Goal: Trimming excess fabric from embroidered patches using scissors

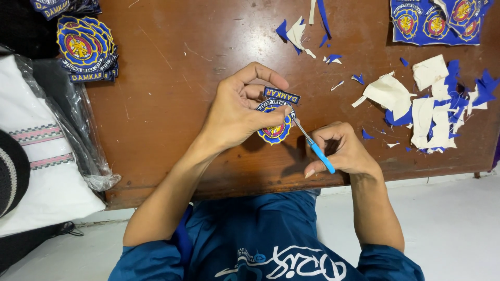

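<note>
My left hand (237, 112) pinches a round blue, yellow and red embroidered patch (276, 131) with a small blue banner strip at its top, held just above the brown wooden table (166, 114). My right hand (344, 151) grips a thin cutting tool with a light blue handle (320, 155). Its metal tip touches the patch's right edge.
A stack of finished patches (86, 47) lies at the table's back left. A blue sheet of uncut patches (437, 21) lies at the back right. White and blue fabric offcuts (432, 104) are scattered on the right. A plastic-wrapped white cloth bundle (47, 151) sits at the left.
</note>
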